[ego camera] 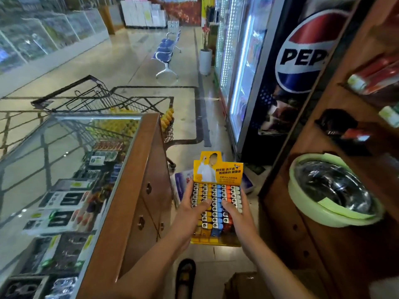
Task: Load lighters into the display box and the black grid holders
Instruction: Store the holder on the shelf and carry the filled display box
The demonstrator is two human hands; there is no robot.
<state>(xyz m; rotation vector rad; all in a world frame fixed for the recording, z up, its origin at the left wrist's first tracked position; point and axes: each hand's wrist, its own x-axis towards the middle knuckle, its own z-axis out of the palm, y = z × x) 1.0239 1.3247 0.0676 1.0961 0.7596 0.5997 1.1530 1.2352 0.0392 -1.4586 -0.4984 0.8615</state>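
Note:
A yellow display box (218,169) with a printed header card is held in the air between a counter and a shelf. Rows of lighters (216,193) in yellow, blue, orange and white fill it, metal tops up. My left hand (191,209) grips the box's left side, thumb lying across the lighters. My right hand (236,212) grips the right side, thumb also on top of the lighters. No black grid holders can be made out with certainty.
A glass-topped wooden counter (138,169) full of packaged goods stands at left, a shopping cart (103,100) behind it. Wooden shelves (323,147) with a green-rimmed basin (332,188) are at right, beside a drinks fridge (280,72). A sandalled foot (185,275) is on the floor.

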